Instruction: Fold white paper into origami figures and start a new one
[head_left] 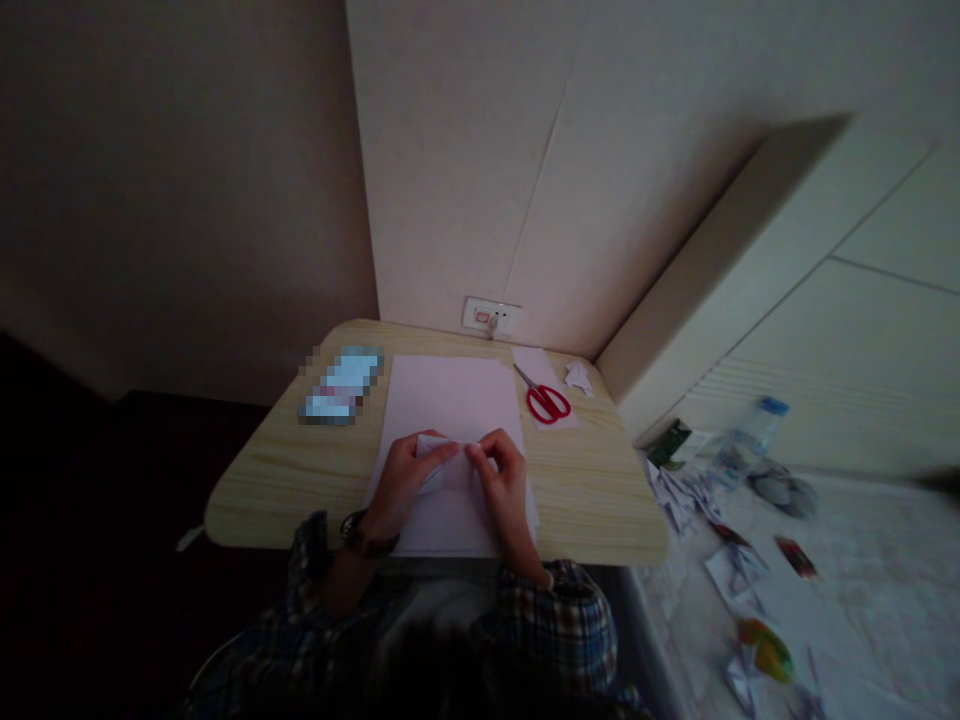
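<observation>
A small folded piece of white paper (433,446) is held over a stack of white sheets (454,390) on the wooden table. My left hand (405,478) grips its left part, thumb on top and fingers underneath. On its right end, my right hand (504,480) pinches the paper between thumb and forefinger. Both thumb tips almost meet at the middle. Red-handled scissors (547,404) lie to the right of the stack, partly over a strip of white paper (534,364). Close to them rests a small folded paper shape (577,377).
A pixelated phone (343,385) lies on the table (285,500) at the left. Behind the table, a wall socket (492,316) holds a plug. On the bed (885,560) at the right are a plastic bottle (754,435), several folded papers (679,497) and a yellow-green item (766,650).
</observation>
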